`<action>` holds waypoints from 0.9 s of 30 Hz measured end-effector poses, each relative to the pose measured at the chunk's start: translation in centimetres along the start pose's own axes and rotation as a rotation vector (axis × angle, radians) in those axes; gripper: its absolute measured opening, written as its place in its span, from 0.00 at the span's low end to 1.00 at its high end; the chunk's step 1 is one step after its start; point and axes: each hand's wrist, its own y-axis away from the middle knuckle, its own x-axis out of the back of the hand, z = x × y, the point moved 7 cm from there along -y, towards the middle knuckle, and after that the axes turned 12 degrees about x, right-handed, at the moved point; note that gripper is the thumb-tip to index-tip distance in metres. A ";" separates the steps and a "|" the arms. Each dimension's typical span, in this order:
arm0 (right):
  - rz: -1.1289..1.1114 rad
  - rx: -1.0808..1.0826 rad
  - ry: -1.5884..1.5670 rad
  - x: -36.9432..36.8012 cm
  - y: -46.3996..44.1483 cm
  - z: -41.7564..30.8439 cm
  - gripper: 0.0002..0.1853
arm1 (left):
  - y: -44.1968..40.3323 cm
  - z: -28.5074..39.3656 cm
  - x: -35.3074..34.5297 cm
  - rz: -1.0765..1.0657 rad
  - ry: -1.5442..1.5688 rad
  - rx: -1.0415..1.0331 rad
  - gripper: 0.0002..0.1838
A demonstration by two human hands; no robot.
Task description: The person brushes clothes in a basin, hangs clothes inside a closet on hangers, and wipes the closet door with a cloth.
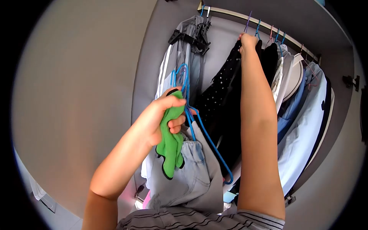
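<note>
My left hand (168, 117) is closed around a green cloth with black edging (171, 143). It also grips several blue hangers (190, 111), whose hooks stick up above the fingers. Below them hang pale denim clothes (193, 157); how they are fixed is partly hidden. My right hand (248, 40) reaches up to just under the rail, closed at the neck of a purple hanger (248, 22). A black garment with white dots (221, 86) hangs from there, its top partly covered by my fingers.
A metal rail (230, 14) crosses the top of the wardrobe. Grey trousers (184, 30) with black clips (189, 40) hang at its left end. Shirts, including a light blue one (306, 119), crowd the right side. A smooth panel (80, 96) stands at my left.
</note>
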 end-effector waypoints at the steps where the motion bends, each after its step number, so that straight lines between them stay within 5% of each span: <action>1: -0.019 -0.002 0.011 0.7 -1.2 0.7 0.06 | -0.4 0.1 -0.3 0.015 -0.004 -0.016 0.22; 10: 0.114 0.043 0.282 14.6 -7.3 0.6 0.08 | -1.9 0.5 1.0 0.012 0.013 0.017 0.23; 14: -0.039 -0.099 0.365 17.1 -8.0 -0.9 0.28 | -1.8 -0.6 2.2 0.005 0.016 0.011 0.21; 16: -0.225 0.240 0.554 14.1 0.5 -6.0 0.38 | -1.7 -0.9 3.0 -0.009 0.003 -0.030 0.21; 18: -0.258 0.893 0.907 11.6 12.7 -9.9 0.39 | -1.4 -1.4 3.9 0.006 0.016 -0.031 0.21; 19: -0.376 1.041 0.801 10.7 19.5 -11.4 0.34 | -1.4 -1.6 4.1 0.025 0.010 -0.036 0.21; 20: -0.566 0.998 0.663 10.4 24.4 -11.7 0.28 | -1.3 -1.7 4.2 0.043 0.003 -0.041 0.20; 22: -1.030 0.451 0.475 10.4 31.7 -11.2 0.18 | -1.3 -1.8 3.9 0.010 0.011 -0.042 0.19; 24: -1.422 0.206 0.504 11.4 35.8 -9.0 0.14 | -1.1 -1.6 4.0 0.069 0.028 -0.088 0.18; 27: -1.225 -0.277 0.044 13.0 39.3 -7.9 0.10 | -0.7 -2.0 4.8 0.036 0.024 -0.078 0.18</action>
